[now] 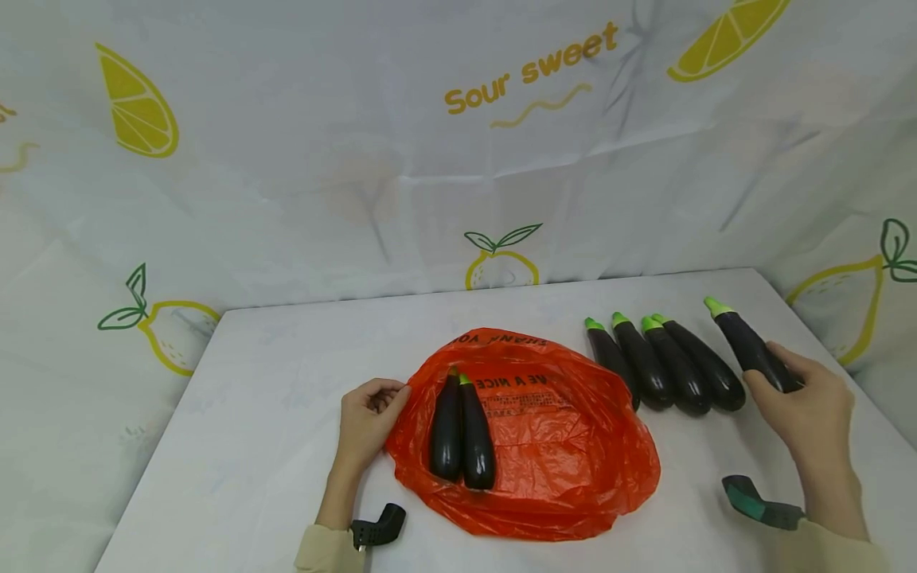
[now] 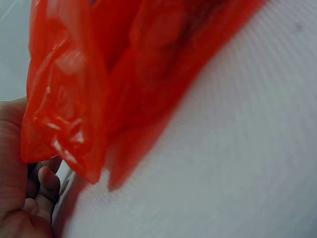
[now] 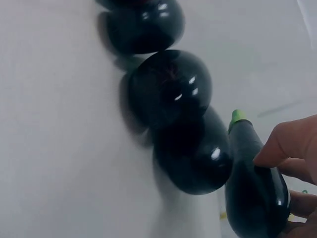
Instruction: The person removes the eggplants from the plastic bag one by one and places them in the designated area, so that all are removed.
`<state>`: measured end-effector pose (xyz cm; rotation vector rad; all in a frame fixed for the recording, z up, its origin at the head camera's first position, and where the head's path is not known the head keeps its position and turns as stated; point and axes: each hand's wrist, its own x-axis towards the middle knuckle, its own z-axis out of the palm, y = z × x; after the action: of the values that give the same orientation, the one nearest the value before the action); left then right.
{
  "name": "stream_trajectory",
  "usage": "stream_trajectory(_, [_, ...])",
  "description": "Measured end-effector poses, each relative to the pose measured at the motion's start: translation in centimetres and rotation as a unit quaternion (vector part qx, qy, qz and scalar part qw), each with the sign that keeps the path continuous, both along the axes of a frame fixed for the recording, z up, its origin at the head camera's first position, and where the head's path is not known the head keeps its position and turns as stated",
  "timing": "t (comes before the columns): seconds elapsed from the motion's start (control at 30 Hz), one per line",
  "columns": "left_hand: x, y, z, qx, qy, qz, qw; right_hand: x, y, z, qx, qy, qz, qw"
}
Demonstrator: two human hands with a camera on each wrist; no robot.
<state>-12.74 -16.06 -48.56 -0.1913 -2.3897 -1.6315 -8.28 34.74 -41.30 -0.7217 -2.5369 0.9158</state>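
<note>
My right hand (image 1: 813, 398) grips a dark eggplant (image 1: 748, 338) with a green stem end, at the right of the table; in the right wrist view the thumb and fingers wrap this eggplant (image 3: 255, 183). On the left, my left hand (image 1: 367, 418) pinches the edge of a red plastic bag (image 1: 559, 469) between thumb and curled fingers. The bag lies spread wide, its mouth facing up. Two eggplants (image 1: 462, 434) lie side by side in its left part. In the left wrist view the bag (image 2: 69, 99) covers part of the hand (image 2: 15, 183).
Several more eggplants (image 1: 652, 362) lie in a row between the bag and my right hand, stems pointing away. The white table (image 1: 251, 414) ends at a cloth backdrop (image 1: 322, 199) with lemon prints. Each wrist carries a dark camera mount (image 1: 380, 525).
</note>
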Motion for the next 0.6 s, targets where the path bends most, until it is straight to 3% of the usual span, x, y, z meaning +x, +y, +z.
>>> stream_trajectory(0.23, [0.0,0.0,0.0,-0.003,0.004,0.0,1.0,-0.3,0.6,-1.2,-0.006,-0.014,0.004,0.9999])
stream_trajectory(0.6, [0.0,0.0,-0.1,0.005,0.009,-0.003,0.9999,-0.3,0.9,-1.8,-0.007,-0.042,0.026,0.9988])
